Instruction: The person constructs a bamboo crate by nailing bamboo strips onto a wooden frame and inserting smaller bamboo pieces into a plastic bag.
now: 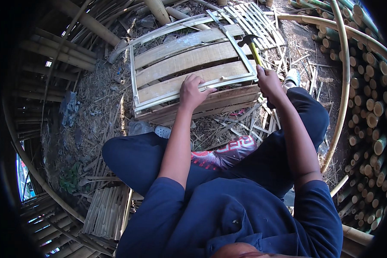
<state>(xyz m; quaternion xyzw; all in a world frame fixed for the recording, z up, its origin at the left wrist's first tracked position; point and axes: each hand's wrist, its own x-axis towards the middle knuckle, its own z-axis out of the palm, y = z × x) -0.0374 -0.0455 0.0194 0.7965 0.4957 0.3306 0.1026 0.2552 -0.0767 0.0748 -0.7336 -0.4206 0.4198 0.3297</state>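
Observation:
A rectangular frame of pale bamboo strips lies on a slatted wooden crate in front of me. My left hand grips the frame's near side, fingers curled over the strips and thumb stretched to the right along them. Just off the frame's near right corner, my right hand is closed around the handle of a claw hammer. The hammer has a dark head and a yellow-green grip, and its head is raised beside the frame's right side.
Behind the crate lies a finished-looking slatted panel. Cut bamboo poles are stacked at the right. A bundle of strips sits at lower left. Scraps litter the ground, and a printed red-and-grey cloth or bag lies between my legs.

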